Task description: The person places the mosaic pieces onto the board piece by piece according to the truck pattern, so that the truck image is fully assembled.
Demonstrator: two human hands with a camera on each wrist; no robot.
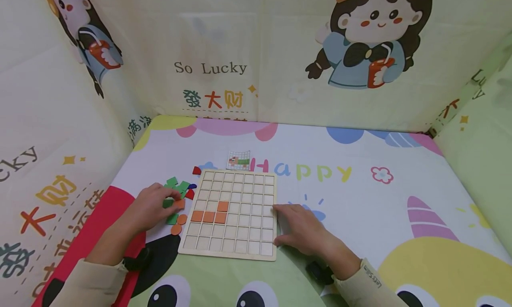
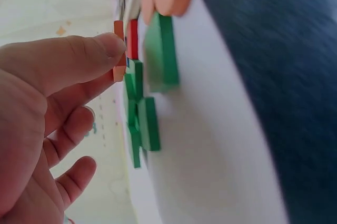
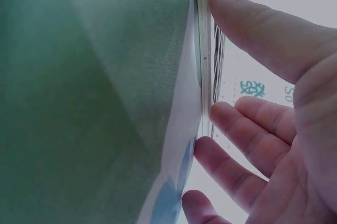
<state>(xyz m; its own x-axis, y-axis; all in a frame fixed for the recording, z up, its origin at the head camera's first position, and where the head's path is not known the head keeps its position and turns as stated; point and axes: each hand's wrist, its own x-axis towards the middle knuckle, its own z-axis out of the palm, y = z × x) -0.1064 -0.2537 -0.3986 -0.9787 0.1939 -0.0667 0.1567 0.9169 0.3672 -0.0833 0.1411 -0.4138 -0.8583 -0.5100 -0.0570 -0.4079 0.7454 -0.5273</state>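
My left hand point(image 1: 154, 205) pinches an orange tile point(image 2: 120, 74) between thumb and finger, held just left of the wooden grid board point(image 1: 240, 250). On the board sit several orange square tiles point(image 1: 208, 217), three in a row and one above the row's right end. Under and around the left hand lie loose green tiles point(image 1: 172, 181), two round orange pieces point(image 1: 176, 229), and red and blue pieces point(image 1: 190, 194). My right hand point(image 1: 302, 227) rests at the board's right edge, its thumb and fingertips against the side point(image 3: 205, 58) and its fingers fairly straight.
A small printed pattern card point(image 1: 238, 160) lies just beyond the board's far edge. The table is covered by a colourful printed cloth point(image 1: 340, 200). Printed fabric walls point(image 1: 280, 76) rise at the back and both sides.
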